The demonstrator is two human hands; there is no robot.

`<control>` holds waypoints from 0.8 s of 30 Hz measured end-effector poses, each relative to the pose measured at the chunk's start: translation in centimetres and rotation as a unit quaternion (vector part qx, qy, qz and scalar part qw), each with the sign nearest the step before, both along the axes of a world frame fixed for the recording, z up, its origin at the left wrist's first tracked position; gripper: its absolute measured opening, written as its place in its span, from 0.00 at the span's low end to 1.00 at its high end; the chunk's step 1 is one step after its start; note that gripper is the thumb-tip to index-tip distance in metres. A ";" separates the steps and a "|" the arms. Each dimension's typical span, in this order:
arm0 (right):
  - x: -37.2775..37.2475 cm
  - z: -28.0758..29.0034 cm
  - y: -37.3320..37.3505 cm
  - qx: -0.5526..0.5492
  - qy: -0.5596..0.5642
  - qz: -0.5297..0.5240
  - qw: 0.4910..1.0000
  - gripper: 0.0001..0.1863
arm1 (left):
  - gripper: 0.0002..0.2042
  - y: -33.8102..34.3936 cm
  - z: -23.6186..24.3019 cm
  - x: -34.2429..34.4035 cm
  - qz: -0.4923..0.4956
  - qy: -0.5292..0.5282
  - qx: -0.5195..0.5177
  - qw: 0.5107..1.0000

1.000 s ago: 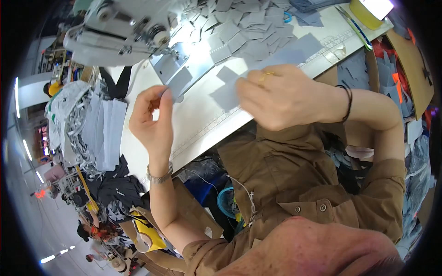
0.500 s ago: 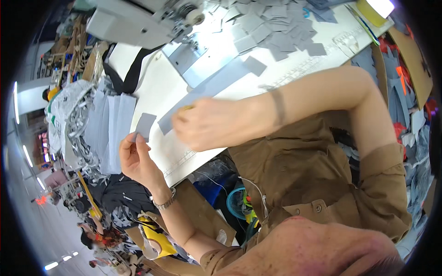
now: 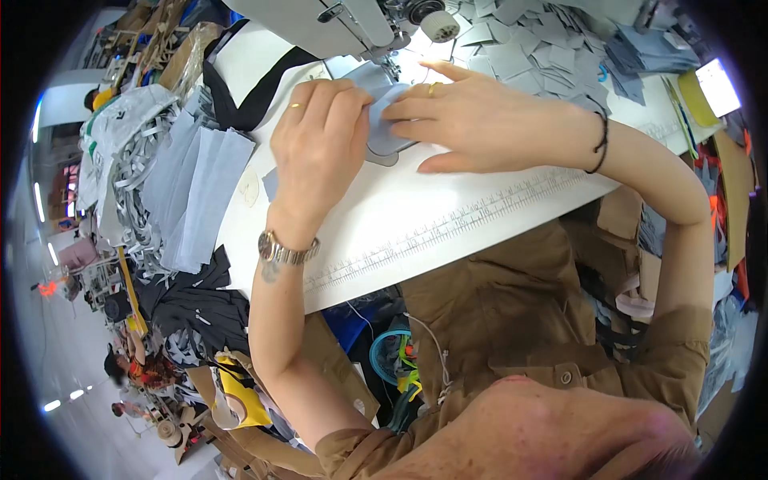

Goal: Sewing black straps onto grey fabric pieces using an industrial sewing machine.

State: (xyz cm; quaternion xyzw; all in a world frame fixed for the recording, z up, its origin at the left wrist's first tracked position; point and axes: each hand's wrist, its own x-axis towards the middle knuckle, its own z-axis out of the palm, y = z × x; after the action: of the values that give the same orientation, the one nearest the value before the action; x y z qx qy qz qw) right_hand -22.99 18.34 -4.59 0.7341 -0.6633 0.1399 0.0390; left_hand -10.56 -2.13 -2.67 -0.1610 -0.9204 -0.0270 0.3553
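Blue-grey fabric (partly hidden) looks smooth and plain

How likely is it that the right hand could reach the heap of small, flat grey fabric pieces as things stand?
Probably yes: the heap lies just beyond the right hand, with nothing visibly between, though its fingertips are at the blue-grey cloth.

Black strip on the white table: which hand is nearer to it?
Left. The left hand is just to the right of the black strip; the right hand is farther right, beyond the left hand.
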 end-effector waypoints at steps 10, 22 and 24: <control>-2.8 -0.4 1.3 -0.085 -0.026 -0.007 0.996 0.20 | 0.12 0.5 -1.9 -0.5 0.003 -0.067 0.029 0.997; -3.2 -0.8 1.4 -0.057 -0.014 -0.042 0.997 0.20 | 0.19 0.2 -2.8 0.1 0.015 -0.105 -0.018 0.994; -3.3 -0.9 1.3 -0.070 -0.020 -0.041 0.996 0.20 | 0.17 0.1 -2.8 0.0 0.015 -0.102 -0.013 0.995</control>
State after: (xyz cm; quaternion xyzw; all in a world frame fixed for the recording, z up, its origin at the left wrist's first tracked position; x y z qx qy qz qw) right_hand -26.27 19.66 -5.49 0.6988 -0.6821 0.1990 0.0828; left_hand -10.51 -2.02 -5.52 -0.1481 -0.9546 -0.0256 0.2573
